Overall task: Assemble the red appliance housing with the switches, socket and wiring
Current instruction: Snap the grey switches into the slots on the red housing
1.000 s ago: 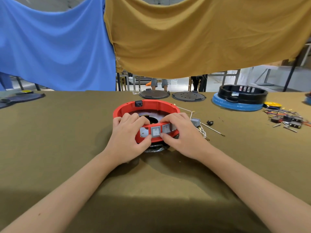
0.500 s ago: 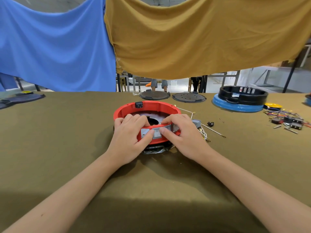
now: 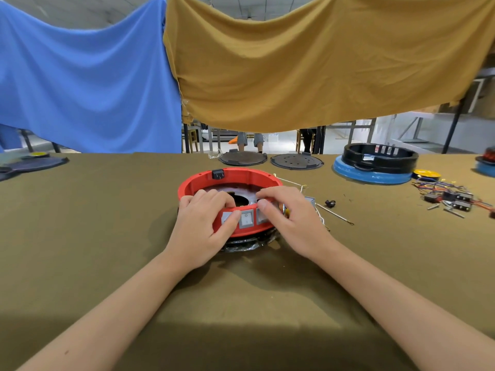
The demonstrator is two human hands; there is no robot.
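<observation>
Visibly round red housing (image 3: pixel 203 180), grey switches (image 3: pixel 246 218)

We have one wide head view, looking forward and down across the table (image 3: pixel 80 236), close above the hands.

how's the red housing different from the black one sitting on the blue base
The red housing sits near the middle of the table, gripped by the left hand and right hand; the black housing stands untouched at the far right. The red one shows grey switches in its front wall; the black one shows slots in its far wall. Both are round, open-topped rings.
</observation>
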